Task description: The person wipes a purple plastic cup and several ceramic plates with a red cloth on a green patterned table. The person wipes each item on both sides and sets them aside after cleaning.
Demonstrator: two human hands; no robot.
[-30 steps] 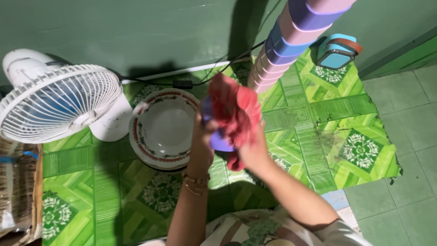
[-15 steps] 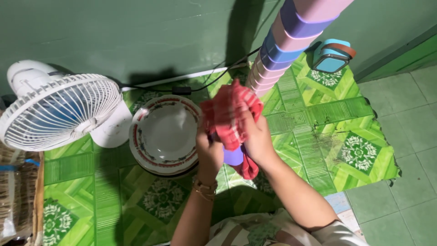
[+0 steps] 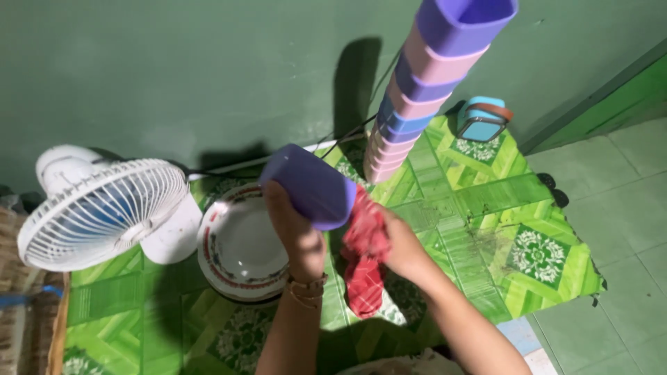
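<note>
Head view, looking down over a green patterned floor mat (image 3: pixel 479 208) beside a green wall. Left hand (image 3: pixel 295 229) clenched around a purple plastic cup (image 3: pixel 310 184), held on its side above the mat, just over the rim of a stack of white bowls with red trim (image 3: pixel 240 246). Right hand (image 3: pixel 392 239) gripping a bunched red cloth (image 3: pixel 365 260), pressed against the cup's lower end, with the cloth's tail hanging toward the mat. Behind, close to the wall, a tall leaning stack of pink and purple cups (image 3: pixel 417 90), with its top near the camera. At left, a white table fan (image 3: pixel 104 208) touching the bowls' edge; beyond the tower, a small blue box (image 3: pixel 481 121); a dark cord (image 3: pixel 347 135) trailing along the wall's foot.

Risk, as a judgement: tower already tilted and standing near the raised cup, so a careless elbow or a knock at its base likely to topple it across the mat; smooth plastic held sideways also liable to slip and strike the bowls below.

Against the frame half a second back: cup then wrapped and mostly hidden inside the cloth between both hands; now lifted clear toward the left and fully exposed, with the cloth drawn down into the right hand alone.
</note>
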